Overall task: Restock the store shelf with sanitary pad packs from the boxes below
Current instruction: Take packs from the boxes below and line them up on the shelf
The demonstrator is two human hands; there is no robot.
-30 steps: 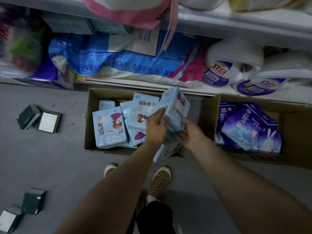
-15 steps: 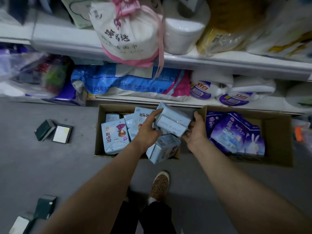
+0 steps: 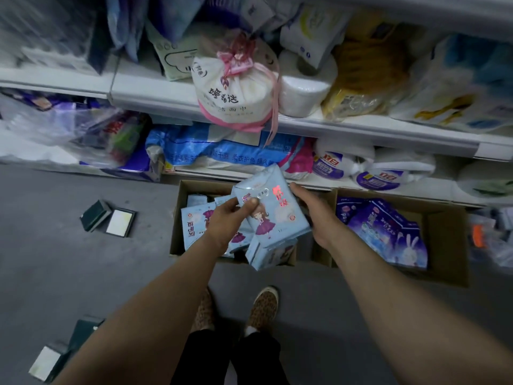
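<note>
Two hands meet at the centre of the frame over a stack of light blue sanitary pad packs (image 3: pixel 273 215), held above the left cardboard box (image 3: pixel 180 218). The left hand (image 3: pixel 227 220) pinches the top pack, thumb on its printed face. The right hand (image 3: pixel 313 215) cups the stack's right edge, its fingers hidden behind the packs. More light blue packs (image 3: pixel 194 226) lie in that box. Right of centre, a second cardboard box (image 3: pixel 449 245) holds purple packs (image 3: pixel 388 232). Across the upper frame, the shelf (image 3: pixel 333 129) carries a white drawstring bag (image 3: pixel 236 98) with pink trim.
</note>
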